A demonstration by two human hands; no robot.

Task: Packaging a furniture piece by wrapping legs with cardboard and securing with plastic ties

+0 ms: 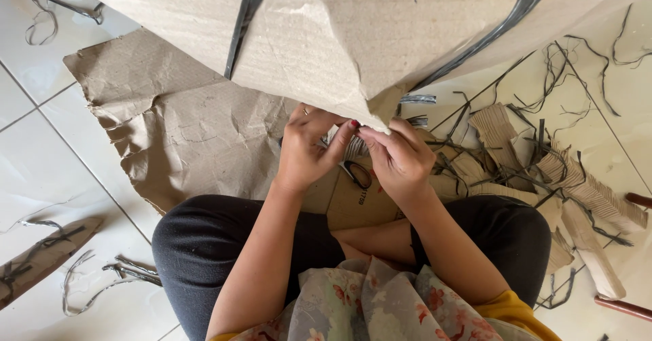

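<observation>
Left hand and right hand both pinch torn corner of cardboard at 12 o'clock. Scissors on floor between hands. Strips at 3 o'clock.

Brown cardboard sheet with black straps; black trousers; floral grey scarf; white tiles.

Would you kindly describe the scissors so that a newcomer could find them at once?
Start at the big cardboard sheet held up in front. Below its corner, between the left hand and right hand, lie the scissors. Their black loop handle sets them apart from the thin dark strips around.
</observation>
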